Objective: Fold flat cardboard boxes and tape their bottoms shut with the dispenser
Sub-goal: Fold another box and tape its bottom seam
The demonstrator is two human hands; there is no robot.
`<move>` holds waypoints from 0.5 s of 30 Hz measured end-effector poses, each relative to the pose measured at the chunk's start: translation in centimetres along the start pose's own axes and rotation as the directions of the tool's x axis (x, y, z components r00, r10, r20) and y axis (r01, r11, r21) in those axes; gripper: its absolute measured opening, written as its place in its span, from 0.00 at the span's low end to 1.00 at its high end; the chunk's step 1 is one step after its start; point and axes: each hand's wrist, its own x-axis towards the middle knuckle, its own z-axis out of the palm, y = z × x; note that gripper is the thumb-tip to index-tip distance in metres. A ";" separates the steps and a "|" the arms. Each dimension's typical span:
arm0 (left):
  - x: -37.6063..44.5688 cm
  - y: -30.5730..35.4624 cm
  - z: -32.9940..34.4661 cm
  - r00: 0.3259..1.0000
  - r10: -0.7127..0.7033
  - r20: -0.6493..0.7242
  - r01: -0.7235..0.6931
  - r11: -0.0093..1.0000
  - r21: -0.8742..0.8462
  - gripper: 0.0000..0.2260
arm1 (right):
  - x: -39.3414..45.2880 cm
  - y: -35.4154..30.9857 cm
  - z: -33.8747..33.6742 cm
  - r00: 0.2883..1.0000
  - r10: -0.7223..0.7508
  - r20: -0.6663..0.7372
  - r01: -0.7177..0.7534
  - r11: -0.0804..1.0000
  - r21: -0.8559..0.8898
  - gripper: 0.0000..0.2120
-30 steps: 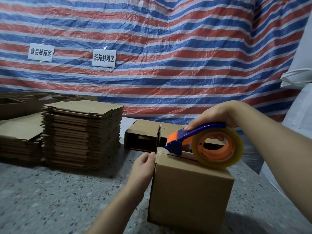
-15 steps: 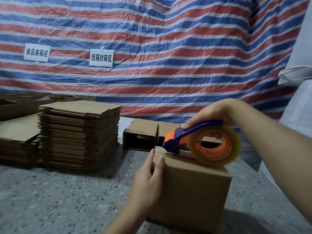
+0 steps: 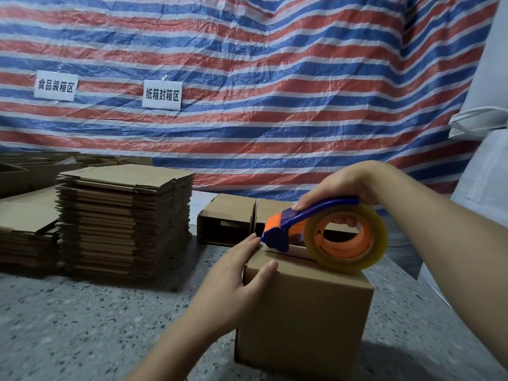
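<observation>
The main risk here is the tape going on crooked or wrinkled: the tape dispenser is sitting at the far left end of the flap seam on the cardboard box, and if the pull along the seam is drifting off line, the strip is likely to miss one flap and leave the bottom only half closed. A second risk is the box sliding or tipping on the speckled table, since it is standing free and only being braced from one side; a hard drag toward 3 o'clock could be carrying it along. A third is the serrated blade end of the dispenser, which is lying almost against the left fingertips and could be nicking them. The box is standing in the lower middle of the view with its taped face up, at about 6 o'clock from the two finished boxes behind it. The left hand is lying at 9 o'clock of the box, fingers straight and close together along the top left edge, thumb pressing on the near face. The right hand is at 12 o'clock above the box, fingers curling over the blue handle and into the orange core of the roll, gripping it while the roll is resting on the box top. A stack of flat boxes is waiting at 9 o'clock, well apart.
</observation>
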 end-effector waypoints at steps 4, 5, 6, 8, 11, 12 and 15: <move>0.2 -0.3 -0.7 0.998 0.063 0.018 -0.065 0.972 0.226 0.35 | 0.0 -0.1 -0.1 1.000 -0.001 0.005 0.001 0.999 -0.037 0.30; 0.2 -0.3 -0.8 0.997 0.071 0.023 -0.075 0.961 0.266 0.34 | -0.1 -0.2 -0.1 1.000 0.000 0.009 0.001 0.998 -0.055 0.30; 0.2 -0.3 -0.9 0.997 0.079 0.025 -0.083 0.950 0.299 0.34 | -0.2 -0.3 -0.3 1.000 0.001 0.017 0.001 0.997 -0.081 0.32; 0.3 -0.2 -1.1 0.995 0.097 0.029 -0.101 0.929 0.357 0.36 | -0.3 -0.6 -0.5 0.999 0.007 0.049 0.000 0.989 -0.146 0.34; 0.5 -0.2 -1.3 0.993 0.113 0.041 -0.119 0.899 0.421 0.37 | -0.5 -0.8 -0.9 0.996 0.031 0.082 -0.014 0.978 -0.207 0.35; 0.5 -0.3 -1.3 0.992 0.118 0.045 -0.126 0.891 0.437 0.37 | -0.5 -0.7 -1.1 0.996 0.044 0.076 -0.027 0.977 -0.213 0.35; 0.6 -0.5 -1.4 0.992 0.118 0.049 -0.128 0.881 0.455 0.37 | -0.7 0.1 -1.8 0.995 0.084 0.061 -0.068 0.972 -0.226 0.34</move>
